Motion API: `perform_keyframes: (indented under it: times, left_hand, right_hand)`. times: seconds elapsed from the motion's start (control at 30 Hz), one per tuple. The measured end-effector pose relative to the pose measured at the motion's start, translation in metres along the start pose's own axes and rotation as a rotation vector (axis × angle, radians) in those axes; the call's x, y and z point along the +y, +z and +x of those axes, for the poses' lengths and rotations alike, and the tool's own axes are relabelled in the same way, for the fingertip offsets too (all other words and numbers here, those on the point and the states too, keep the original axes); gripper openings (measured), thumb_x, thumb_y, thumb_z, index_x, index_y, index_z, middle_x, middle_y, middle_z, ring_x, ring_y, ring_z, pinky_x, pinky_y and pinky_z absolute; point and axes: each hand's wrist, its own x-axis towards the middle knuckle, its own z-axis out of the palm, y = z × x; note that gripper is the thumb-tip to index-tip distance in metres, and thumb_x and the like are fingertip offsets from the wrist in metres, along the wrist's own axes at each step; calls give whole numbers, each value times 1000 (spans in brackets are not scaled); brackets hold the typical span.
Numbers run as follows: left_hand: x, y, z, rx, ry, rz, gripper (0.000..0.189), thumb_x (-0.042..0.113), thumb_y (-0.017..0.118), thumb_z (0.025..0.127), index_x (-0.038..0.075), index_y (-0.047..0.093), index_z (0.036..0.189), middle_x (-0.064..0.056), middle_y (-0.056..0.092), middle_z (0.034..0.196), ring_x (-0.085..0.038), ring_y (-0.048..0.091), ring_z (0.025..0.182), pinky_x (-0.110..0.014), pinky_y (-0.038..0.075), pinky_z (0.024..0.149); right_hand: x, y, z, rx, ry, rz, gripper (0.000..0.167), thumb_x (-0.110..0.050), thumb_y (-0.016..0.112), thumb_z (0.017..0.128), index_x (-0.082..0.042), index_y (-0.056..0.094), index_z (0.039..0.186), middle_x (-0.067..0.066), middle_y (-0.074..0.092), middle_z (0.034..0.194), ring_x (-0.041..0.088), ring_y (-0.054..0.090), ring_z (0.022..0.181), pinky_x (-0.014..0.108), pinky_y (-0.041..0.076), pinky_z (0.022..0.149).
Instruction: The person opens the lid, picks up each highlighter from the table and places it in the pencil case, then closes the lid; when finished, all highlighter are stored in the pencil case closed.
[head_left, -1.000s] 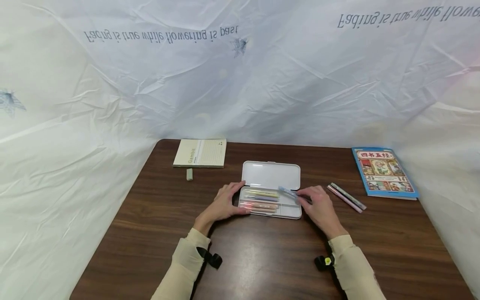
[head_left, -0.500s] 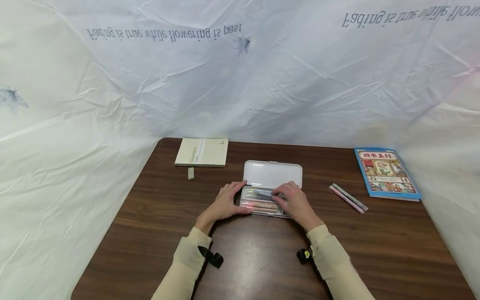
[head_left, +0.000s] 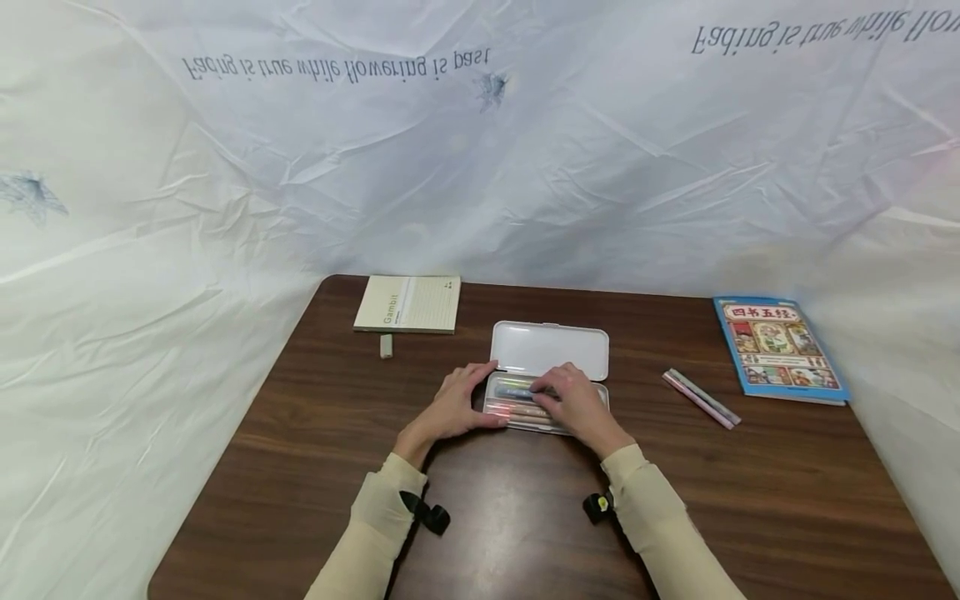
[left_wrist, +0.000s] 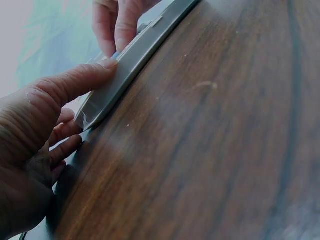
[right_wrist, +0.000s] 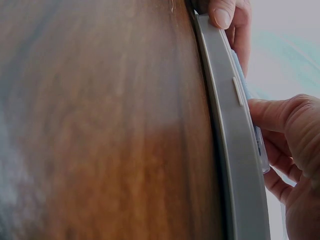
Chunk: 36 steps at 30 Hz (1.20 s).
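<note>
While only the head view shows the loose pens (head_left: 697, 400), left hand (head_left: 452, 406) gripping case (right_wrist: 226, 115), right hand (head_left: 576, 402) pinching blue pen (head_left: 513, 392)

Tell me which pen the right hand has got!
The blue pen, pinched by the right hand at the open white case. The orangey pens lie in the case; the pink pen and grey pen lie on the table.
</note>
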Motion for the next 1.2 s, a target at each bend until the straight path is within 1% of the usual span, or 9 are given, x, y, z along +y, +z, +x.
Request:
perform_keyframes:
  times: [0.27, 0.57, 0.73, 1.03, 1.2]
  left_hand:
    - [0, 0, 0, 4, -2, 1, 104, 57, 87, 81, 28, 36, 167, -2, 44, 160, -32, 39, 141, -59, 33, 115]
    - [0, 1, 0, 1, -5, 13, 104, 57, 87, 81, 29, 34, 167, 0, 44, 160, -31, 40, 139, -57, 35, 114]
    - [-2, 2, 1, 0, -4, 16, 104, 56, 87, 81, 29, 35, 167, 1, 44, 160, -30, 40, 139, -56, 35, 114]
    - [-2, 2, 2, -4, -5, 28, 104, 58, 86, 82, 30, 34, 167, 0, 43, 161, -30, 40, 140, -58, 35, 114]
    - [-2, 3, 1, -2, -12, 29, 103, 59, 85, 82, 31, 35, 167, 0, 42, 161, -32, 39, 141, -59, 36, 113]
  right_hand:
    - [3, 4, 1, 2, -7, -12, 12, -6, 88, 83, -8, 80, 92, 6, 76, 92, 30, 66, 95, 49, 54, 86]
    - [1, 3, 1, 1, -22, -9, 10, -8, 88, 83, -9, 80, 89, 4, 75, 89, 28, 65, 91, 48, 53, 84]
    - [1, 3, 1, -2, -15, -9, 9, -8, 88, 84, -10, 80, 88, 3, 74, 89, 27, 64, 91, 47, 53, 83]
    - [1, -1, 0, 1, -9, -5, 7, -7, 87, 86, -8, 81, 90, 5, 75, 92, 29, 65, 93, 49, 53, 86]
    - [5, -4, -4, 14, 26, -7, 7, -6, 86, 87, -8, 82, 92, 5, 76, 93, 29, 64, 95, 48, 54, 85]
